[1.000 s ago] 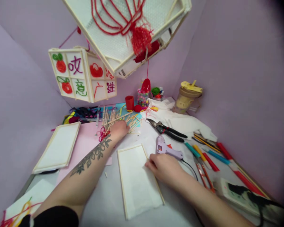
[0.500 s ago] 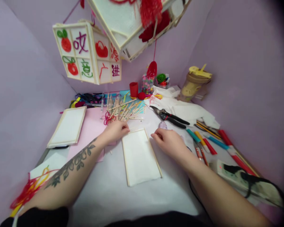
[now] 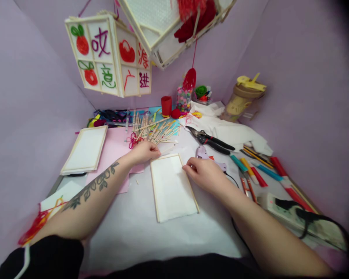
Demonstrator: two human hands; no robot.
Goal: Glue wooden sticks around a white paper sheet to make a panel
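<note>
A white paper panel (image 3: 174, 190) edged with thin wooden sticks lies in front of me; its near edge shows no clear stick. At its far left corner my left hand (image 3: 145, 151) is closed in a pinch. From those fingertips a thin pale wooden stick (image 3: 169, 149) runs to the right, just beyond the panel's far edge. My right hand (image 3: 205, 172) is curled, thumb and finger together, by the panel's upper right edge. Whatever it pinches is too small to make out. A lilac glue gun (image 3: 203, 152) lies behind the right hand, partly covered by it.
Loose wooden sticks (image 3: 155, 130) are heaped at the back. Pruning shears (image 3: 211, 140), markers (image 3: 240, 163) and a power strip (image 3: 296, 221) lie on the right. A second framed panel (image 3: 85, 149) rests left. Decorated lanterns (image 3: 104, 58) hang overhead. A lidded cup (image 3: 241, 97) stands back right.
A thin stick now shows at my left fingertips. The left hand has shifted slightly away from me along the panel's corner, and the right hand is closer to the panel's edge.
</note>
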